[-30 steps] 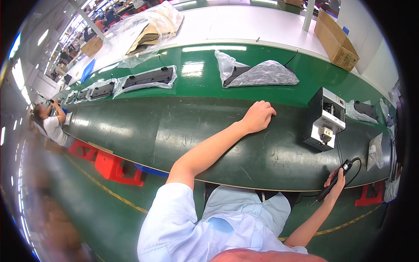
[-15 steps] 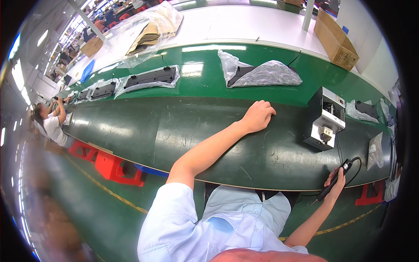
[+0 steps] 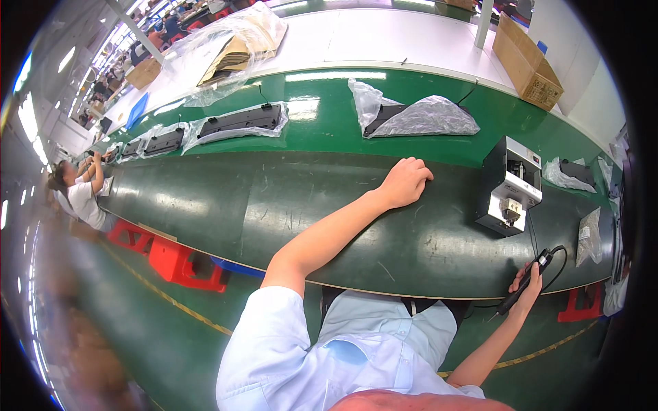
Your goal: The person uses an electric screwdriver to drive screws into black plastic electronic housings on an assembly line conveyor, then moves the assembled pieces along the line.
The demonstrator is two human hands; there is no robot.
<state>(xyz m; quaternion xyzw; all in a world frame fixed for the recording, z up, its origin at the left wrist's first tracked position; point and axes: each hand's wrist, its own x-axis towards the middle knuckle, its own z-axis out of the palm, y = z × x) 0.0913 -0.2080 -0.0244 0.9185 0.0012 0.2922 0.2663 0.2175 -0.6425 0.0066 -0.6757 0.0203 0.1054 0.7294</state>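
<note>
My left hand [image 3: 406, 182] rests on the dark work surface [image 3: 322, 205], its fingers curled in loosely, with nothing visible in them. At the right front edge, my right hand [image 3: 528, 289] is wrapped round a black electric screwdriver [image 3: 517, 291]. Its thin bit points down and to the left, and a black cable loops from its upper end. Beyond that hand stands a black and silver screw feeder [image 3: 510, 188]. A black flat part in a clear plastic bag [image 3: 425, 116] lies on the green belt beyond my left hand.
More bagged black parts [image 3: 236, 123] line the belt to the left, another [image 3: 572, 175] at right. A small clear bag [image 3: 589, 236] lies near the right end. Behind are a cardboard box [image 3: 526, 65] and plastic-wrapped brown sheets [image 3: 236, 58]. A co-worker [image 3: 82, 192] sits far left.
The bagged parts on the green belt have shifted slightly to the right. Both my hands and the screwdriver have stayed in place.
</note>
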